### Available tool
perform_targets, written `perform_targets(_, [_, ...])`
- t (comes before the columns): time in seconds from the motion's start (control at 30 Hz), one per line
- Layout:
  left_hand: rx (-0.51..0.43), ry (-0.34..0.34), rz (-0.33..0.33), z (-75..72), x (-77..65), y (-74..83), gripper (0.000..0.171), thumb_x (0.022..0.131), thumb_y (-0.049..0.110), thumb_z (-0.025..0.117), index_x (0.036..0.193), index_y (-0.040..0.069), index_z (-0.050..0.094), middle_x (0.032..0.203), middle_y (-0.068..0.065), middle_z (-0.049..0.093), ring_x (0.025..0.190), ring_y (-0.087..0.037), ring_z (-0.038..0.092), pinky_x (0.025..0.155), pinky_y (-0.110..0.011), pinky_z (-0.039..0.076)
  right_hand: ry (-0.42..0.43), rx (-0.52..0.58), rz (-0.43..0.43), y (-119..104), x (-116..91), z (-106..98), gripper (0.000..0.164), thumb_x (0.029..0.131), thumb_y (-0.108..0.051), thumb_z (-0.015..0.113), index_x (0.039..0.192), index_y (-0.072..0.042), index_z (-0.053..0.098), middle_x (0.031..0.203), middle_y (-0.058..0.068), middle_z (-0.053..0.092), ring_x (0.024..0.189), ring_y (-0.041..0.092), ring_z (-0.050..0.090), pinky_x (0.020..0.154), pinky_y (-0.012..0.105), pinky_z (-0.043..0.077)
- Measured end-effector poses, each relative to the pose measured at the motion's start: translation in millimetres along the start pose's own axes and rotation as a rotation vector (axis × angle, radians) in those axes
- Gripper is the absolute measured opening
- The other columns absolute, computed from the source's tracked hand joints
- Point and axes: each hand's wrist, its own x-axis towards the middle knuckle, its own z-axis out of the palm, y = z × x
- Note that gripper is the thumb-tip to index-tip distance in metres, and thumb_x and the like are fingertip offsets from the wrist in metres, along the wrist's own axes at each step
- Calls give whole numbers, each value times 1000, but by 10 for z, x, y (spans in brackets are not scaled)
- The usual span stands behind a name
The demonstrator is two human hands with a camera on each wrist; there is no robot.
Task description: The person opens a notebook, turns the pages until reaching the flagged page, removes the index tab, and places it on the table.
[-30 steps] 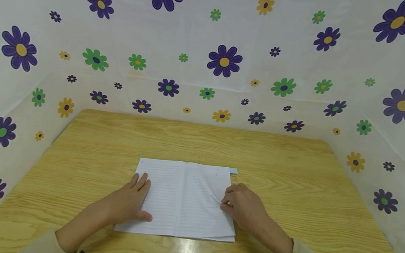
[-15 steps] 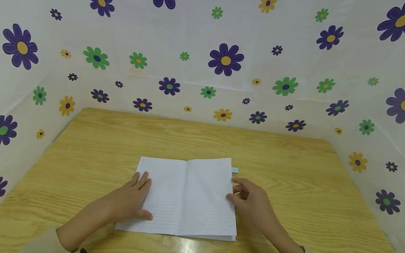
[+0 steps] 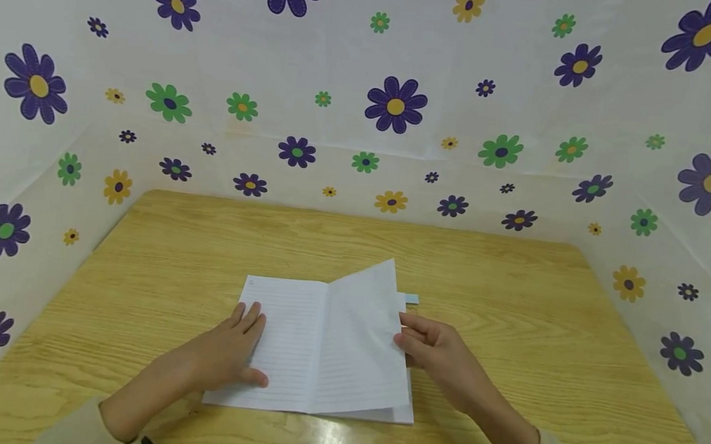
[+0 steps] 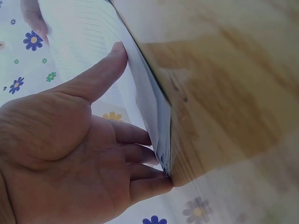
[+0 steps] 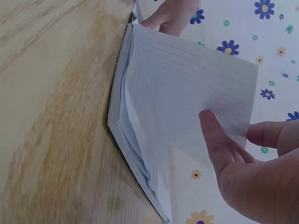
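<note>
An open notebook (image 3: 281,346) with lined white pages lies on the table, its spine running away from me. Its right-hand page (image 3: 360,342) is raised, with the far corner tilted up. My right hand (image 3: 445,360) pinches the outer edge of this page; in the right wrist view, thumb and fingers sit on opposite faces of the sheet (image 5: 201,79). On the left-hand page rests my left hand (image 3: 223,355), fingers spread and thumb pointing toward the spine. A pale blue tab (image 3: 412,299) sticks out at the notebook's upper right.
The wooden table (image 3: 514,292) carries the notebook near its front edge. White cloth walls (image 3: 345,52) printed with purple, green and yellow flowers enclose the back and both sides. More pages (image 5: 128,107) show fanned beneath the lifted sheet in the right wrist view.
The right-hand page has come up from nearly flat, its far corner rising and swinging leftward. My right hand has shifted its fingers along the page edge. The left hand has stayed put.
</note>
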Motion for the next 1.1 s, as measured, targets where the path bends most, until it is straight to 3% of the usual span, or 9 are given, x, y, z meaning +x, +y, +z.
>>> perform_targets(0.27, [-2,3,-4,5,6,0,103,91,52,73,151,-20,30,161,-41,15,147,-61,11,116,-67,26,-14,34,13,-30,9,23,65,106,-18,59,155,14,31,143,28,57,114,27,68,98,36,56])
perform_targets(0.53, [2,4,-12,16,15,-9,104,90,52,74,151,-20,30,161,-41,14,148,-61,10,116,-67,25,-34,30,6,-38,11,41,66,106,-24,61,156,10,33,159,27,38,135,34,53,99,35,55])
perform_targets(0.77, [-9,2,-16,15,14,-6,103,91,51,74,152,-19,29,161,-40,14,148,-60,10,117,-66,25,-13,48,-3,-42,35,91,60,108,-31,58,154,3,43,141,22,53,108,26,61,94,32,57])
perform_targets(0.87, [-15,6,-14,11,10,-6,103,91,51,74,152,-19,29,161,-41,14,148,-60,10,117,-66,25,-16,67,-26,-28,58,108,57,109,-31,56,153,4,45,142,23,53,108,25,61,93,33,57])
perform_targets(1.1, [-12,18,-8,16,4,-13,103,91,50,74,151,-20,30,161,-41,15,148,-61,11,117,-66,25,-109,65,-89,18,96,147,59,108,-21,58,154,9,37,151,28,48,100,25,71,97,30,54])
